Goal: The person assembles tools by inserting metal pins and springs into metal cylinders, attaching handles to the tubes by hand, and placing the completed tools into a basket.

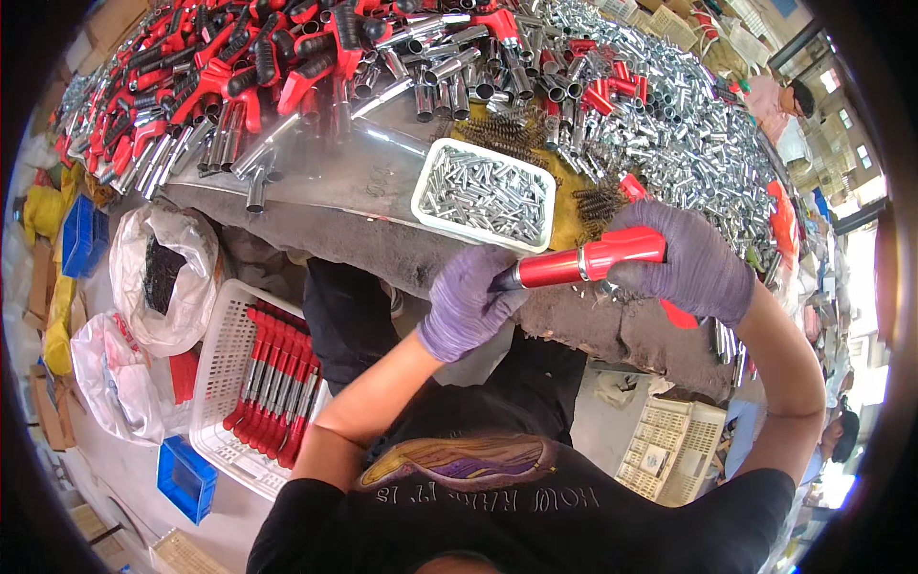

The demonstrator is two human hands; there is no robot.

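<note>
Item: one red tool (598, 258), above the tabletop's (311, 228) near edge; my left hand (470, 301) is holding its dark end, fingers curled closed, my right hand (693, 260) clasping its red end. Status: probably part-assembled; similar, likely finished pieces are filling a white basket (203, 387); heaped red handles (210, 67) and metal parts (688, 124) are seemingly awaiting work. Surface: cluttered, a pin tray (483, 235) sitting near-edge. Room: a co-worker (770, 100) is occupying the far right.
</note>
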